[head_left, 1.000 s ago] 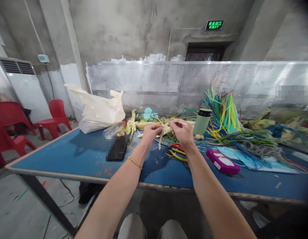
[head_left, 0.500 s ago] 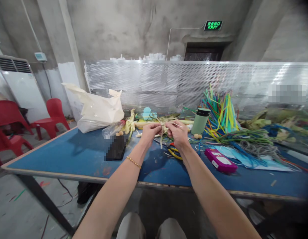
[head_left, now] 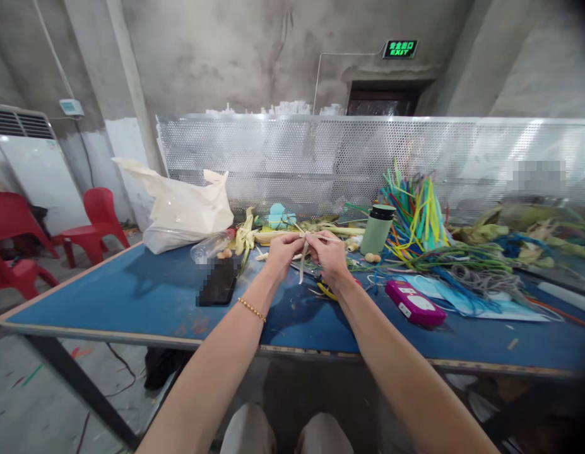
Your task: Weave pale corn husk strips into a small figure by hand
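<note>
Above the middle of the blue table, my left hand (head_left: 283, 251) and my right hand (head_left: 327, 253) meet fingertip to fingertip. Both are closed in a pinch on a pale strip of dried husk (head_left: 302, 268), whose loose end hangs down between them. Thin pale ends also stick out past the right fingers. Where the fingers meet, the detail is too small to make out. Beneath my right hand lie yellow-handled pliers (head_left: 327, 290), partly covered by the wrist. More pale husks (head_left: 245, 232) lie behind my hands.
On the table (head_left: 131, 296) stand a white plastic bag (head_left: 188, 211) and a green bottle (head_left: 377, 232). A dark phone (head_left: 219, 282) and a clear bottle (head_left: 207, 247) lie left. To the right are a purple box (head_left: 415, 304), colourful strips (head_left: 422, 217), tangled cords (head_left: 476, 265) and a blue mask (head_left: 491, 306).
My right hand has come closer to the left, and its fingers now touch the left fingertips. The view has shifted slightly to the right.
</note>
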Motion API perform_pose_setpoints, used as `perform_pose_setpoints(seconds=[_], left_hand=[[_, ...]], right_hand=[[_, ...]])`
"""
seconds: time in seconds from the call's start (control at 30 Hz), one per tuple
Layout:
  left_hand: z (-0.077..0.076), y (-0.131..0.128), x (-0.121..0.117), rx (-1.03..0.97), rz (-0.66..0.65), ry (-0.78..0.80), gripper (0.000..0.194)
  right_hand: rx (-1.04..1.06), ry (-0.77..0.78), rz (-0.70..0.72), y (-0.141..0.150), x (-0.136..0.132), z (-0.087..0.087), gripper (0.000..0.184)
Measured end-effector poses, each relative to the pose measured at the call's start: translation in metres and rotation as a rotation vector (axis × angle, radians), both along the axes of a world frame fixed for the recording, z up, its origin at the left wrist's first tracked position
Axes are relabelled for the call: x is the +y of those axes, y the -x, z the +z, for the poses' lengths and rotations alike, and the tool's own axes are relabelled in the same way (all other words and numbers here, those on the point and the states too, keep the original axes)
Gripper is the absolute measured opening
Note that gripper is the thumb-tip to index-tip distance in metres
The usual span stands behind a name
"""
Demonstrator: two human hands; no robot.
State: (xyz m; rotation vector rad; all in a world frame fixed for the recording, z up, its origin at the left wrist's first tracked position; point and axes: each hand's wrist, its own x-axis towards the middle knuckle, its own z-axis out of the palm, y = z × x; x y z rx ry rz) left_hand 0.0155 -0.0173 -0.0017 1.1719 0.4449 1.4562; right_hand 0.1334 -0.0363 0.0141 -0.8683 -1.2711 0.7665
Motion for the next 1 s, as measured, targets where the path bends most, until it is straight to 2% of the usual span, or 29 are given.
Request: perform_pose_setpoints(seconds=[0.13,0.43,0.73,1.0], left_hand=[[0.0000,-0.0009,0.0002,-0.024,-0.009,-0.003,0.038],[0.0007,-0.0035,-0.0010,-0.034,0.050,-0.033,0.040],[-0.0017,-0.0038,0.0018,-0.085,0.055,-0.026,0.037],[-0.0003,-0.0002,0.0014,-0.059,0.139,0.019,0.030]], right_hand=[[0.097,0.033,0.063,0.0003,0.0005,0.0002,0.041],[0.211,0.069,0.069,0.0046,0.0001,0.0003,0.044],[0.255,0.092,0.162,0.0029,-0.0058,0.0040,0.042],[0.253,0.164,0.173,0.0067,-0.0067,0.0058,0.045]])
